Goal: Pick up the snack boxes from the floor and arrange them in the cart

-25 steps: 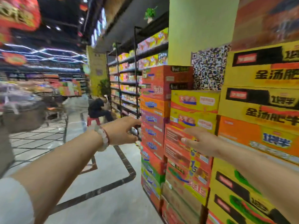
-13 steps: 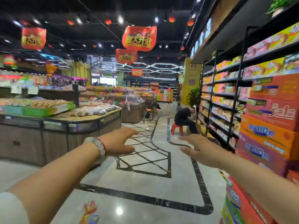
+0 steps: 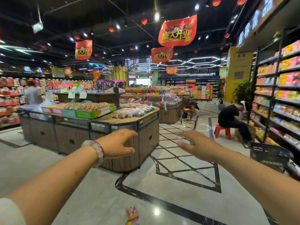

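Observation:
A small red and orange snack box lies on the shiny floor near the bottom edge, with the corner of a second one just below it. My left hand, a bead bracelet on its wrist, is stretched forward at chest height with fingers apart, holding nothing. My right hand is stretched out beside it, palm down, fingers spread, also holding nothing. Both hands are well above and beyond the snack box. A black basket-style cart stands at the right, behind my right forearm.
A wooden display island with trays of snacks stands ahead on the left. Stocked shelves line the right side. A person in black sits on a red stool in the aisle. Another person stands far left.
The view has swung left, away from the stacked cartons toward the open aisle. The snack box on the floor and the black cart have come into view. Both hands stay outstretched and holding nothing.

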The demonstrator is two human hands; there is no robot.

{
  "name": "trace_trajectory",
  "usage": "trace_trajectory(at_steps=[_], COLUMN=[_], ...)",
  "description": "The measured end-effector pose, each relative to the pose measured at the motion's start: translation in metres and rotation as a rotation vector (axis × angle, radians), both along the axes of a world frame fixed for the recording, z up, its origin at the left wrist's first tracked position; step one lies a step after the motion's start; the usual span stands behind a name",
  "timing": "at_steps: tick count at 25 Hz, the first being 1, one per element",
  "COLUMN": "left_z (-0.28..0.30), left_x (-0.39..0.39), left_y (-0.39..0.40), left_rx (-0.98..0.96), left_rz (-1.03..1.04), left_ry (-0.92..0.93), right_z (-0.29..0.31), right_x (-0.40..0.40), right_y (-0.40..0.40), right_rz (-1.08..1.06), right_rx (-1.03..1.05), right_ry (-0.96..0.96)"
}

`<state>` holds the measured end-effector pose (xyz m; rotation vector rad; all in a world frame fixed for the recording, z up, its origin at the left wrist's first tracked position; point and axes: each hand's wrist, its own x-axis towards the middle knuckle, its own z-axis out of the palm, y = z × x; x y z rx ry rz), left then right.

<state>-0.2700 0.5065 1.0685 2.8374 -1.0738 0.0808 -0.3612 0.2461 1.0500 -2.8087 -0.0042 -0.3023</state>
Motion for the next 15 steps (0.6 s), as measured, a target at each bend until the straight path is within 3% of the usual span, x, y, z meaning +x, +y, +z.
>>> trace_trajectory(at_steps=[15], left_z=[-0.039], left_x=[0.281], left_y=[-0.030], left_rx=[-0.034], left_rz=[0.162], left_ry=[0.071], right_z=[-0.023], right_x=[0.329], right_y=[-0.034], right_rz=[0.185], right_rx=[0.012], right_ry=[0.060])
